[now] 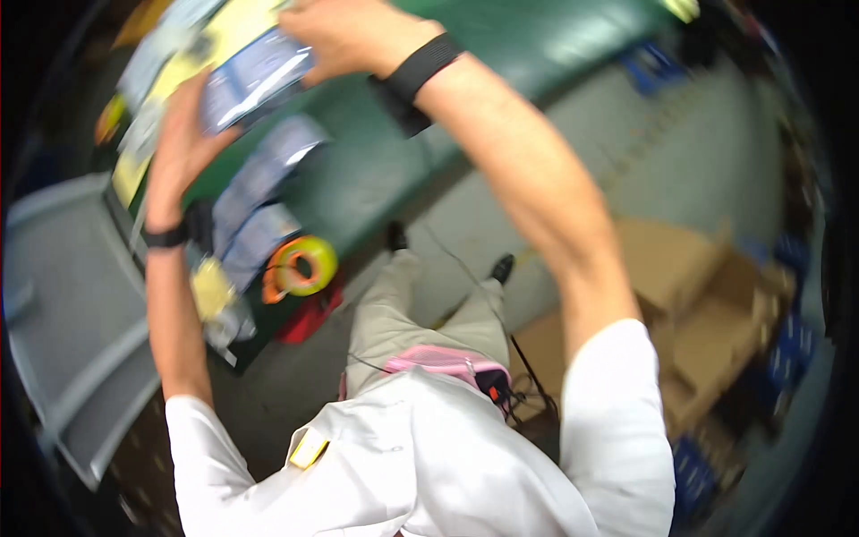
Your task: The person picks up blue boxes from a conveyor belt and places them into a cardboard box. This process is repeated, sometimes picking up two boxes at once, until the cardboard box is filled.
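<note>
Both of my arms reach up and forward over a green table [385, 170]. A shiny blue-and-white packet [255, 76] is held between my two hands at the top of the view. My left hand [183, 143] grips its lower left side. At the packet's upper right edge is my right hand [349, 36], which wears a black wrist strap. Under the packet lie a yellow sheet [215, 40] and more blue-white packets [259, 197] on the table. The picture is blurred by motion.
Rolls of yellow and orange tape [300, 266] sit at the table's near edge, beside a red object [309, 318]. A grey panel [72, 304] stands at the left. Open cardboard boxes [689, 313] sit on the grey floor at the right. My legs and shoes show below.
</note>
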